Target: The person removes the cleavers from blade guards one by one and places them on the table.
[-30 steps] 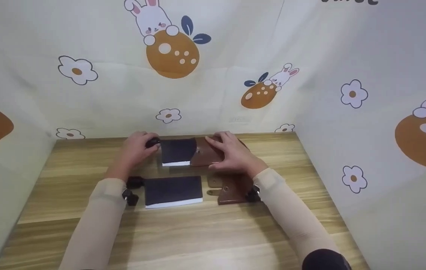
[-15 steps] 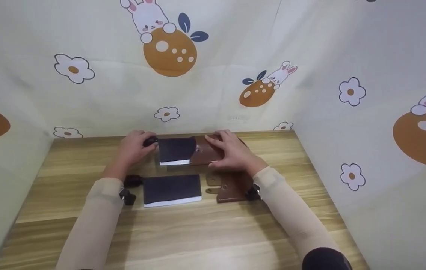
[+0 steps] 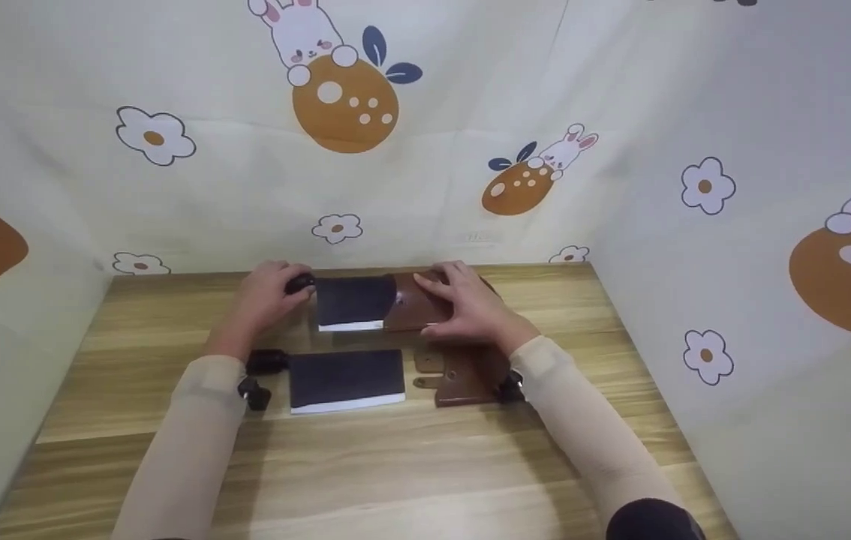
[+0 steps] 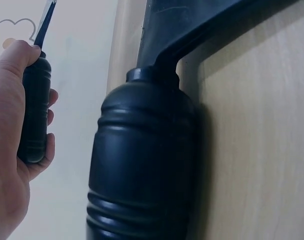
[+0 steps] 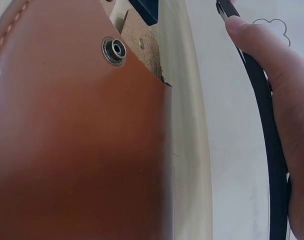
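Observation:
In the head view, my left hand (image 3: 266,298) grips the black handle of a cleaver (image 3: 352,301) near the back of the table. The cleaver has a dark blade with a bright edge facing me. Its right end goes out of sight at the mouth of a brown leather sheath (image 3: 410,306). My right hand (image 3: 474,304) holds that sheath across its width, thumb on the near side. The left wrist view shows fingers wrapped round the held handle (image 4: 36,112). In the right wrist view, the thumb lies along the dark edge of the held sheath (image 5: 264,120).
A second cleaver (image 3: 347,381) lies in front, its ribbed handle (image 4: 142,160) large in the left wrist view. Right of it lies another brown sheath (image 3: 463,379) with snap straps, partly under my right wrist. Patterned cloth (image 3: 410,195) hangs behind the wooden table (image 3: 365,465).
My left hand with the cleaver has shifted slightly left, and my right hand with the sheath slightly right. A little more of the blade shows outside the sheath.

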Motion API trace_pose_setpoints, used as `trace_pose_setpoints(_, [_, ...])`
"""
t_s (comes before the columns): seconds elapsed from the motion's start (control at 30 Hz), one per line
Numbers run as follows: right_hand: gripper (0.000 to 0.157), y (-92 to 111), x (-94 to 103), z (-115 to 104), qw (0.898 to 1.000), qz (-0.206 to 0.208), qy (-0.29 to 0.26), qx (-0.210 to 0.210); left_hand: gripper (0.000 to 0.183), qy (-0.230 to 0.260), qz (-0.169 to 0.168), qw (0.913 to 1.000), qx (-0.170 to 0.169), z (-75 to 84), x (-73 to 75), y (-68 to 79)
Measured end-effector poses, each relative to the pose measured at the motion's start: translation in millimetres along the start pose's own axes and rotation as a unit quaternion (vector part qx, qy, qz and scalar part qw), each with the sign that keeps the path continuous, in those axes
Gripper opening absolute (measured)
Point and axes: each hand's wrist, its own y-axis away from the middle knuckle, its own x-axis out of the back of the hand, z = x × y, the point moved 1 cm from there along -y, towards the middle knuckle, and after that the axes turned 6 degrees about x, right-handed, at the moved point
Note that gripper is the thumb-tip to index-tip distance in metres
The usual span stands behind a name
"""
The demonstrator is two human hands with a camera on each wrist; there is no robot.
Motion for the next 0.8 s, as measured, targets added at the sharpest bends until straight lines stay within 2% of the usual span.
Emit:
trace_pose_setpoints(0.6, [0.105,10.4,1.1,3.2,1.0,-0.002,0.002,-0.008,0.045,0.007,-0.01,0.9999,0.001,4.0,-0.6,1.9])
trace_pose_setpoints(0.8, [0.103,14.4,-0.3,7.7,1.0,0.006,-0.002,-0.012,0.041,0.005,0.001,1.0,0.008,1.9,0.1,4.8])
